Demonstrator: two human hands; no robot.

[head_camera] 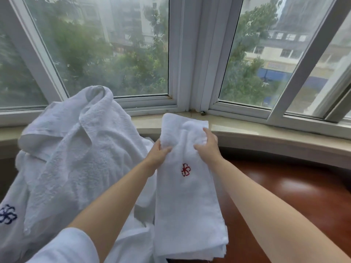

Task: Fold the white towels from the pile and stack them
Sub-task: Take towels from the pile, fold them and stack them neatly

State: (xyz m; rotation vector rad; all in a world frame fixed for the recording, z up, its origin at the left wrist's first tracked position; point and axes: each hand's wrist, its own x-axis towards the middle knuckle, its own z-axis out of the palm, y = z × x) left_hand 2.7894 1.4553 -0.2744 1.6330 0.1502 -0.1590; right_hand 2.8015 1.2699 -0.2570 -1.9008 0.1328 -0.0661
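Presently: folding step under way, one towel in hand.

Pile of white towels (72, 149): large, loose, crumpled, heaped at left against the window sill (266, 133); terry texture; a blue embroidered mark low at left. Unfolded, by the look of it.

Towel in hand (188, 196): long narrow strip, already doubled lengthwise, lying on the red-brown table (294, 186) just right of the pile; red embroidered mark facing up; several layered edges show at its near end; far end lifted and bunched.

Left hand (160, 150): pinches the left edge near the far end.

Right hand (208, 144): fingers curled, gripping the bunched cloth.

Next move, as judged: bring the far end toward the near end, edges matched, then smooth.
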